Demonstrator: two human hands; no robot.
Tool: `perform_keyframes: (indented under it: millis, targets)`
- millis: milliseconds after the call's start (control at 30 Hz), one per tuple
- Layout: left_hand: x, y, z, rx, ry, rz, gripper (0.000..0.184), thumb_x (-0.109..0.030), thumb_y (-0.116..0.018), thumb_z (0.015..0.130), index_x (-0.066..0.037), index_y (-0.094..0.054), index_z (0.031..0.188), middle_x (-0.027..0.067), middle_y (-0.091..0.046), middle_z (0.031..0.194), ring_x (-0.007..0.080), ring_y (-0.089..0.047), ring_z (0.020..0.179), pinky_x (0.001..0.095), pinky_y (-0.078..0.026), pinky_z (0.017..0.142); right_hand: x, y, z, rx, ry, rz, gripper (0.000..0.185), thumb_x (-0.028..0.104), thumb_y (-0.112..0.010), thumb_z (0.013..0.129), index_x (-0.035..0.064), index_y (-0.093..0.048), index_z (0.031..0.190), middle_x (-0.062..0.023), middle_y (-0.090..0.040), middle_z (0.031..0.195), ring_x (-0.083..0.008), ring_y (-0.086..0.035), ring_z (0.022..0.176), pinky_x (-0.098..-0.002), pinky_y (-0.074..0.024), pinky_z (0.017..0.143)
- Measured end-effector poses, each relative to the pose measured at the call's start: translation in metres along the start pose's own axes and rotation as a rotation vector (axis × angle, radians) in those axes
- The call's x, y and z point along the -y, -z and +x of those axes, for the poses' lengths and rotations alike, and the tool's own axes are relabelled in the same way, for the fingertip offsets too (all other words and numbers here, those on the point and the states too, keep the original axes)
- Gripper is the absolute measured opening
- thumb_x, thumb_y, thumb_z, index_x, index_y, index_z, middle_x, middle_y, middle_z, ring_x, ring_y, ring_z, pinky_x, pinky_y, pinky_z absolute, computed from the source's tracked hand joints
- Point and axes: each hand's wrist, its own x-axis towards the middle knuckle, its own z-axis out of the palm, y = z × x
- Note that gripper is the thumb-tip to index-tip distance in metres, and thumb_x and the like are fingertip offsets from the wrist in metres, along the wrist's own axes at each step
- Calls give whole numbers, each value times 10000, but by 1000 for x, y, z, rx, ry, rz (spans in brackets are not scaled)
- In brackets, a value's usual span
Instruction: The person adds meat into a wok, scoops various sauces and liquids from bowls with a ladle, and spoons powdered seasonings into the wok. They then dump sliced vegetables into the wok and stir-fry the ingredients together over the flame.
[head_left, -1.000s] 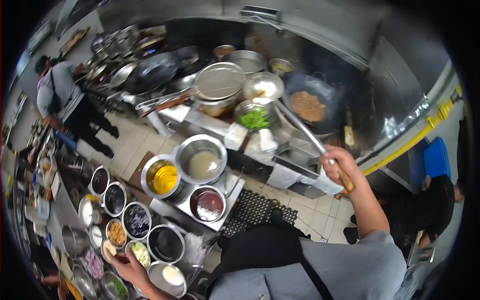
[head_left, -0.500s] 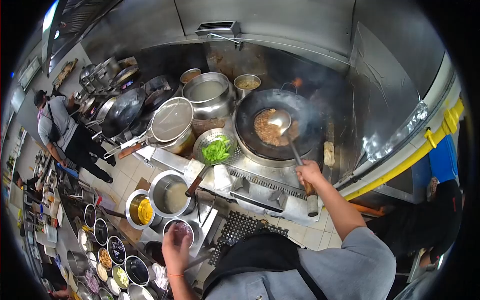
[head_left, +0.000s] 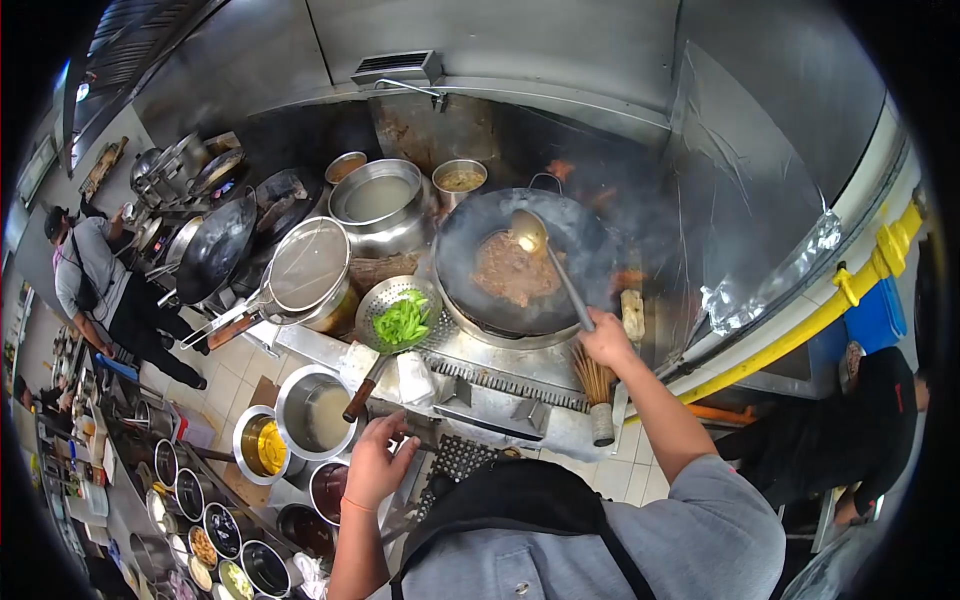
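Note:
My right hand (head_left: 606,338) is wrapped round the handle of a long ladle (head_left: 570,285). The ladle's bowl rests against the far inner side of a black wok (head_left: 590,225), beside brown minced food (head_left: 515,272) spread over the wok's bottom. Steam rises from it. My left hand (head_left: 380,462) hangs near the front of the stove, fingers loosely bent and apart, holding nothing. Just above it is the wooden handle of a perforated strainer (head_left: 435,308), which contains green vegetable pieces (head_left: 402,318).
A bamboo brush (head_left: 597,395) stands right of the wok. Left are a pot of pale liquid (head_left: 318,410), a bowl of yellow oil (head_left: 262,447) and several seasoning containers. A mesh strainer (head_left: 310,262) lies on a pot. Another person (head_left: 95,280) stands far left; a dark-clothed person (head_left: 865,425) is at right.
My left hand has moved up from over the small pot toward the strainer handle. The ladle's bowl has shifted off the food toward the wok's far side. The view has turned slightly right.

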Motion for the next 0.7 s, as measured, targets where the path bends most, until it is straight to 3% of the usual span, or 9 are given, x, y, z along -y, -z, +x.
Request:
perform_keyframes:
  millis: [33,133,267,367,500,567,600,667,700]
  targets:
    - [1,-4,3,18,-12,-4,400,-102,-713,789,16,-610,1157,132,-638,948,234,-627,835,313,-507,732,18,20,10,180,-262,-18,347,94,-529,777,1,-574,1108,-296,-638,953,-462,-604,955,-490,-494,850]
    - [-23,-16,17,99,-122,43,382,-163,-689,823,5,-607,1156,150,-638,989,286,-634,835,348,-519,711,14,8,19,248,-414,-198,317,87,-504,783,2,-566,1081,-285,-635,1004,-451,-599,984,-509,-477,870]
    - [-17,-54,55,29,-440,107,433,-210,-695,804,-2,-596,1171,181,-624,1064,349,-587,1019,408,-475,895,31,35,-9,310,-371,83,317,96,-528,762,0,-602,1055,-284,-625,1037,-437,-578,1038,-479,-462,900]
    - [-20,-71,80,-6,-466,168,448,-202,-697,807,-4,-586,1193,187,-614,1097,364,-566,1060,422,-453,925,23,53,-3,278,-317,46,345,120,-550,746,3,-628,1061,-282,-625,1042,-424,-575,1049,-452,-465,906]
    - [-38,-109,129,39,-559,223,458,-215,-685,807,-2,-564,1194,180,-594,1133,350,-563,1065,416,-448,940,0,15,51,232,-410,-29,377,137,-564,733,2,-633,1078,-284,-625,1043,-419,-585,1029,-439,-471,892]
    - [-36,-140,162,69,-617,243,402,-245,-678,811,-14,-599,1131,180,-606,1119,340,-549,1104,415,-446,942,-13,-7,63,324,-292,33,379,138,-613,719,-4,-624,1071,-255,-652,899,-388,-648,796,-412,-506,751]
    - [-32,-156,177,72,-621,241,402,-245,-678,811,-14,-599,1131,180,-606,1119,340,-549,1104,415,-446,942,-8,-11,57,393,-389,165,395,154,-618,723,-4,-620,1085,-255,-653,909,-371,-652,743,-413,-513,738]
    - [-24,-180,202,134,-548,416,278,-279,-617,835,-30,-666,948,160,-665,993,319,-612,1005,415,-484,877,23,5,33,382,-315,229,409,167,-620,721,17,-628,1101,-239,-659,913,-344,-658,769,-403,-512,753]
    - [-21,-192,207,145,-550,411,278,-279,-617,835,-30,-666,948,160,-665,993,319,-612,1005,415,-484,877,13,6,22,345,-107,113,475,154,-624,723,45,-605,1185,-219,-665,938,-335,-662,815,-398,-511,768]
